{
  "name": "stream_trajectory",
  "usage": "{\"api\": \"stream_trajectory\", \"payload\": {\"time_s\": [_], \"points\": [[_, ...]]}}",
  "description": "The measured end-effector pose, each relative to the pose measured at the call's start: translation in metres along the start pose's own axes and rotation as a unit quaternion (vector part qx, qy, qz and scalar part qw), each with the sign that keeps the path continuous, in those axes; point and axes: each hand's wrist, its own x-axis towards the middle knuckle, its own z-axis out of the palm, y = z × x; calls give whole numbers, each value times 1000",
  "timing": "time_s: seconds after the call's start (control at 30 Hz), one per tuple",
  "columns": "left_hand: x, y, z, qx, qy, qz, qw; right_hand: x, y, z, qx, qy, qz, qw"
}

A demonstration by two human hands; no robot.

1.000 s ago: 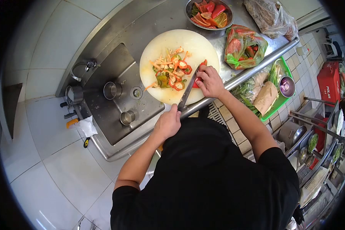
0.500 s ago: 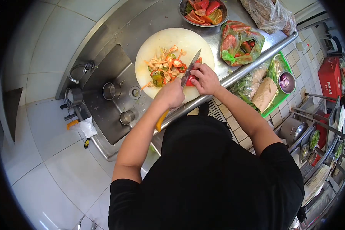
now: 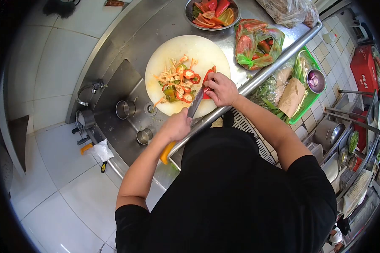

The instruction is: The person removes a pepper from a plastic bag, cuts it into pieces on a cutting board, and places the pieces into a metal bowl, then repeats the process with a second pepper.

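A round white cutting board (image 3: 156, 55) lies on the steel counter beside the sink. My left hand (image 3: 177, 125) is closed around a knife (image 3: 194, 104) with a yellow handle; the blade points away from me over the board, its tip near a red pepper piece. My right hand (image 3: 223, 89) presses that red pepper piece (image 3: 207, 77) on the board's right side with bent fingers. Left of the blade lies a pile of pepper cores and seedy scraps (image 3: 179, 80), red, green and orange.
A metal colander (image 3: 212, 26) of cut peppers and a plastic bag of peppers (image 3: 259, 46) stand beyond the board. The sink (image 3: 114, 114) holds two small metal cups. Right of the counter rail (image 3: 257, 84) are a green basket (image 3: 310, 101) and a bowl of shallots (image 3: 315, 80).
My left hand has drawn the knife back toward me, and its blade sits lower over the board. My right hand stays at the red pepper. The whole view has shifted slightly.
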Motion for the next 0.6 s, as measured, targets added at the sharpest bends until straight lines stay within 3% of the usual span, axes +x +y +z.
{"api": "stream_trajectory", "payload": {"time_s": [0.23,0.37,0.43,0.6], "points": [[35,3,51,-42,88,10,995,0,0,1,-11,-5,7,1000],[30,2,56,-40,68,-11,997,0,0,1,-6,0,-7,1000],[50,10,62,-59,125,13,990,-1,0,1,-14,-5,-1,1000],[18,-10,85,-51,111,-1,993,-2,1,3,-20,11,-6,1000]]}}
